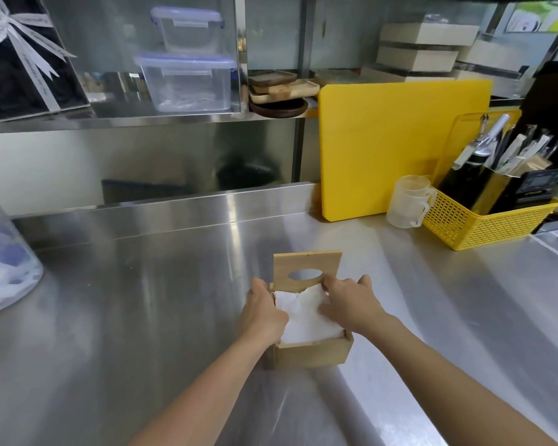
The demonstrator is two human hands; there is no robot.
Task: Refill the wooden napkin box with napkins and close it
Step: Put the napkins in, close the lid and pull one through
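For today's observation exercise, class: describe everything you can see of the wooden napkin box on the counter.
The wooden napkin box is a small square box of pale, unfinished-looking wood, standing on the steel counter. Its lid, a flat panel with an oval slot, stands raised at the far side, so the box is open. White napkins fill it to the rim, the top one rumpled. The left hand grips its left side; the right hand presses the napkins at the right.

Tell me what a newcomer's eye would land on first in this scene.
First, the two hands at the centre: the left hand and right hand press white napkins into the open wooden napkin box, its lid standing upright behind. Next, the yellow cutting board leaning at the back right, beside a yellow basket of utensils.
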